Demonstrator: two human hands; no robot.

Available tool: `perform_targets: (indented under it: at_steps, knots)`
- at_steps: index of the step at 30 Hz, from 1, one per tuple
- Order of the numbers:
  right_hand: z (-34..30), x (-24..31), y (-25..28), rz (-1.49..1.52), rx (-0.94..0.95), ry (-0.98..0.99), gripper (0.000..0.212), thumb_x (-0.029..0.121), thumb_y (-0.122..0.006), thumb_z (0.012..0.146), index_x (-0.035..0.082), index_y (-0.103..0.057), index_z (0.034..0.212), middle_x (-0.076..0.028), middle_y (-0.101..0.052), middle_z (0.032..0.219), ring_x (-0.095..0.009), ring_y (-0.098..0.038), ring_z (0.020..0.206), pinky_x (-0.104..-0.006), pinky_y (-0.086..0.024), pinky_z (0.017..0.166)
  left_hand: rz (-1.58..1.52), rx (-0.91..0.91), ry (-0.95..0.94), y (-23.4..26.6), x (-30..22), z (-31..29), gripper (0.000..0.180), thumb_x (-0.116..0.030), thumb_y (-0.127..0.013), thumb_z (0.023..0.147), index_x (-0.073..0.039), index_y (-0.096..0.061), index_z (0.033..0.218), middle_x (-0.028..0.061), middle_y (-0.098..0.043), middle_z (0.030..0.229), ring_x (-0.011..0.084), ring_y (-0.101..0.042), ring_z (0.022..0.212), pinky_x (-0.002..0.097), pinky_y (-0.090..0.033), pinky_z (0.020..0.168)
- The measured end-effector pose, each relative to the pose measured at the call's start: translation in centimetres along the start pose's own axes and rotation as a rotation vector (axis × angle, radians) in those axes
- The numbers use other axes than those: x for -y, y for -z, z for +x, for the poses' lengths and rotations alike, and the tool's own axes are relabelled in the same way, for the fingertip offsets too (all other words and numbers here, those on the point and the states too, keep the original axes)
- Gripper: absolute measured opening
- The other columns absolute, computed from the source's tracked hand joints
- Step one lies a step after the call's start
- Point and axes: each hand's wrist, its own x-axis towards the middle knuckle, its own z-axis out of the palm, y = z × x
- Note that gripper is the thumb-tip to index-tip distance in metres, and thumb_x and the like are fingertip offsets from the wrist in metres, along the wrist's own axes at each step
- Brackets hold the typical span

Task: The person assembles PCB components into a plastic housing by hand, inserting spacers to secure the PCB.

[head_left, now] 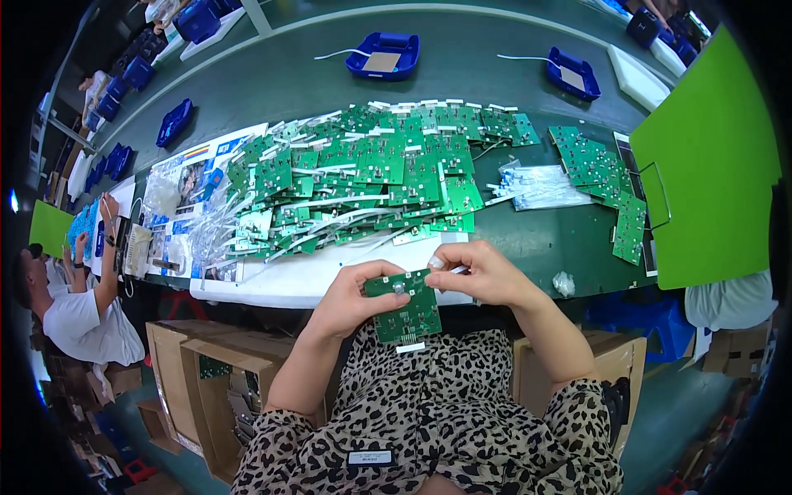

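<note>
I hold a small green circuit board (406,312) over my lap, just off the table's front edge. My left hand (356,299) grips its left side with thumb on top. My right hand (480,274) pinches the board's upper right corner, and a thin white strip shows between its fingers. A white connector tab hangs from the board's lower edge. On the green table lies a big heap of similar green circuit boards (363,177) with white ribbon cables, right in front of me.
A second row of boards (606,177) and a bundle of white cables (540,186) lie to the right, by a bright green panel (709,165). Blue trays (384,54) sit farther back. Cardboard boxes (194,371) stand below the table. A person (78,305) sits at left.
</note>
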Motion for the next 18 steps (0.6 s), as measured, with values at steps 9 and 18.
perform_targets:
  at_steps: [9,18]
  knots:
    - [0.4,-0.3,0.6,0.075,-0.031,-0.007,0.019,0.020,-0.054,0.086,0.001,-0.058,0.084,-0.002,-0.060,0.077,-0.006,-0.053,0.065,-0.0218,-0.042,0.057,-0.204,-0.032,0.075,0.9,-0.3,0.8,0.024,-0.002,-0.068,0.070,0.000,-0.058,0.092,0.0026,-0.061,0.083,0.0073,-0.056,0.075,0.0204,-0.045,0.067]
    - [0.0,0.2,-0.1,-0.177,-0.277,0.153,0.017,0.007,-0.057,0.081,0.001,-0.058,0.096,-0.007,-0.062,0.092,-0.014,-0.059,0.085,-0.0272,-0.046,0.077,-0.317,-0.021,0.118,1.5,0.5,0.3,0.025,-0.002,-0.068,0.071,0.000,-0.058,0.094,0.0044,-0.061,0.087,0.0089,-0.058,0.077,0.0209,-0.045,0.070]
